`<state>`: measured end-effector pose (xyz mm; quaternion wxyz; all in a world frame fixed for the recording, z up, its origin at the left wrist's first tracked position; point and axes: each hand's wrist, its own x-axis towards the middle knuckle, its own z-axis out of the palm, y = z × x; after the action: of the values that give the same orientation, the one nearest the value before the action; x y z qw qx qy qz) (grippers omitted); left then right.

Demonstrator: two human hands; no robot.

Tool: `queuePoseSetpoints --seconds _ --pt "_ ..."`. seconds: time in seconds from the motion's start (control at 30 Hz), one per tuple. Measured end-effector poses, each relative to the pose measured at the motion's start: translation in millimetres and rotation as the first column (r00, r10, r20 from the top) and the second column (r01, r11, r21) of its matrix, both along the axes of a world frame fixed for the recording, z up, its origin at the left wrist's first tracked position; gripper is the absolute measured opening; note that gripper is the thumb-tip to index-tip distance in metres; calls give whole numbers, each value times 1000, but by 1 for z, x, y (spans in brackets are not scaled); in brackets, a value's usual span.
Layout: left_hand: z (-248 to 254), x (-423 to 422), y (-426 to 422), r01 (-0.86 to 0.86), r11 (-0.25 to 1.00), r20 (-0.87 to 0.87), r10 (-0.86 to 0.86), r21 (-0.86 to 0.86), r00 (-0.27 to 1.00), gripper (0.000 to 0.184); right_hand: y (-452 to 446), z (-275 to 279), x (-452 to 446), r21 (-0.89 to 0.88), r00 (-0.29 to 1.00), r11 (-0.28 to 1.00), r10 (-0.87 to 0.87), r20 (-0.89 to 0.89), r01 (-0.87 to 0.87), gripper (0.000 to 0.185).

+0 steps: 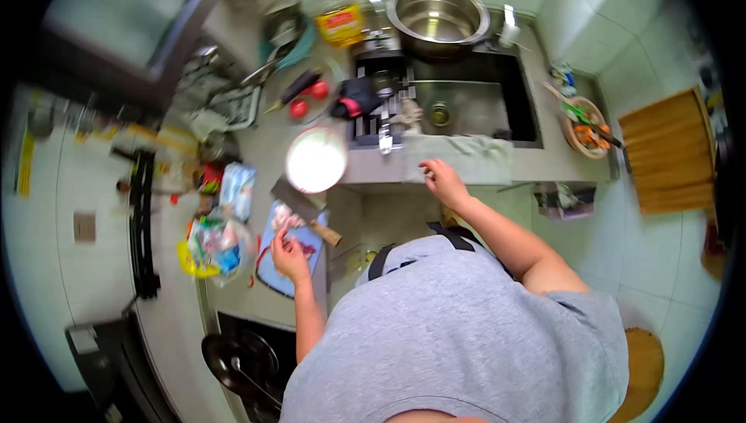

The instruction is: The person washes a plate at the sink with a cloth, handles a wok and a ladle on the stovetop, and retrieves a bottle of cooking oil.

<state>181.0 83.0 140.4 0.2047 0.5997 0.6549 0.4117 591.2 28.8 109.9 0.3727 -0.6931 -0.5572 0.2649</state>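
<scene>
My left hand [291, 258] is over a blue cutting board [272, 275], its fingers drawn together beside pieces of pale and dark red meat [286, 219]. Whether anything is between those fingertips is too small to make out. Across the board's far end lies a cleaver [325, 232] with a wooden handle, close to the counter edge. My right hand [445, 182] is in the air in front of the sink, fingers apart and slightly bent, holding nothing. Just beyond it a light green cloth [462, 155] hangs over the sink's front edge.
A white plate [316, 160] sits beyond the board. Farther back are tomatoes [319, 90], an eggplant [299, 87] and an oil bottle [339, 15]. A large steel pot [438, 19] stands behind the sink [466, 104]. Plastic bags [217, 246] lie left; a dark pan [233, 361] is nearer.
</scene>
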Motion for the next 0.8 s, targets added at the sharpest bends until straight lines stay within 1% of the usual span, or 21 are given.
queuePoseSetpoints --seconds 0.03,0.07,0.1,0.13,0.17,0.2,0.27,0.3,0.33,0.37,0.43,0.5,0.53,0.6,0.67,0.73,0.8 --pt "-9 18 1 -6 994 129 20 -109 991 31 -1 -3 21 -3 1000 1000 -2 -9 2 30" --pt "-21 39 4 7 1000 38 -7 6 999 30 -1 -5 44 36 1000 999 -2 21 1 28" --pt "-19 69 3 61 998 -9 -61 2 998 29 -5 2 67 61 998 998 -4 55 1 27" --pt "-13 101 2 112 994 -52 -112 -2 992 29 -9 5 92 78 997 996 -46 67 40 25" --pt "-13 127 5 181 983 -56 -183 -39 982 29 -9 2 115 104 994 992 -77 73 69 24" --pt "6 161 6 252 962 -23 -256 -103 966 28 -12 2 134 88 992 990 -114 62 108 24" --pt "23 206 13 444 895 -177 -443 -36 879 28 -18 5 165 46 979 979 -201 28 200 25" --pt "30 224 18 459 887 -186 -460 -48 868 28 -21 3 178 -12 975 977 -213 -60 213 23" --pt "37 241 22 522 852 -217 -517 -38 828 29 -24 -2 188 -25 971 974 -228 -67 227 23" --pt "40 254 26 580 814 -248 -568 -27 785 30 -26 -8 195 -32 977 978 -209 -35 208 23" --pt "39 274 31 583 810 -234 -579 -59 781 30 -30 -12 209 -47 981 980 -196 -11 195 23" --pt "35 288 35 576 812 -183 -583 -95 792 30 -33 -16 212 -107 982 980 -176 -66 169 25" --pt "33 293 38 572 814 -191 -580 -104 792 30 -32 -20 214 -111 982 980 -173 -77 164 25" --pt "29 301 43 635 763 -259 -642 -123 721 30 -32 -26 220 -163 966 959 -246 -84 230 24" --pt "24 312 51 629 762 -245 -646 -155 723 30 -34 -29 229 -148 966 960 -250 -63 239 23" --pt "24 328 63 702 699 -176 -714 -132 678 29 -38 -26 237 -138 967 960 -250 -42 242 22" --pt "24 344 75 715 687 -176 -726 -133 665 28 -42 -25 250 -142 949 940 -316 -14 311 22"
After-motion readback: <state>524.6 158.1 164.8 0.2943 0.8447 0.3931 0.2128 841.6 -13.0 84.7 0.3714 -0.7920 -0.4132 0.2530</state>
